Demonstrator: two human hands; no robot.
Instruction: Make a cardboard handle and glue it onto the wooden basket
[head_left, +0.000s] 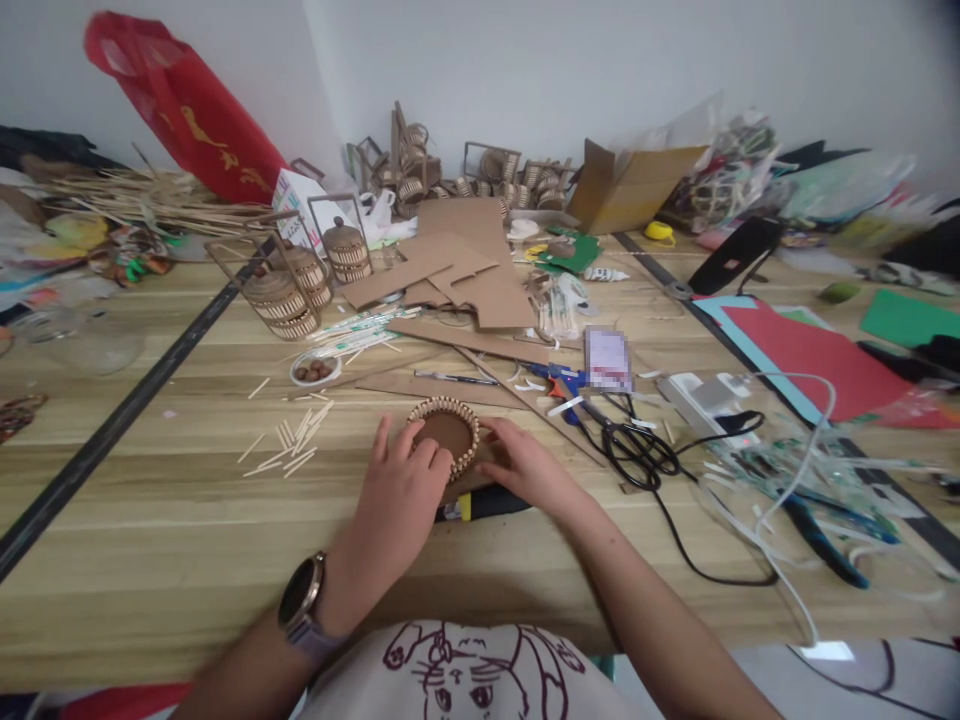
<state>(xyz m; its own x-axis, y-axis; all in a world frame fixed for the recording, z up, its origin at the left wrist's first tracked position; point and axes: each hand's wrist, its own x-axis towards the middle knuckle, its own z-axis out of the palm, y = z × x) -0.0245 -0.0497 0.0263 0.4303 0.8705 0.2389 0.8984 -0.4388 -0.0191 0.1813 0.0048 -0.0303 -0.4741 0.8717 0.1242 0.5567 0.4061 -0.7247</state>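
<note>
A small round basket [477,432] with a brown bottom and a wall of short light and dark sticks sits on the table in front of me. My left hand [405,485] reaches over its near left side, with fingers on the rim and inside the wall. At the right side, my right hand [529,465] has thumb and index finger apart, their tips at the basket's outer wall. Under and beside my right hand lies a black and yellow tool [487,502], partly covered, perhaps a cutter. Loose short sticks [296,440] are scattered left of my hands.
Beyond the basket are a bowl of brown beads [315,371], cardboard sheets [457,265] and a blue glue gun [562,380]. Finished handled baskets [281,300] stand back left. A power strip [709,410], black cable [637,455] and pliers [825,545] lie at right.
</note>
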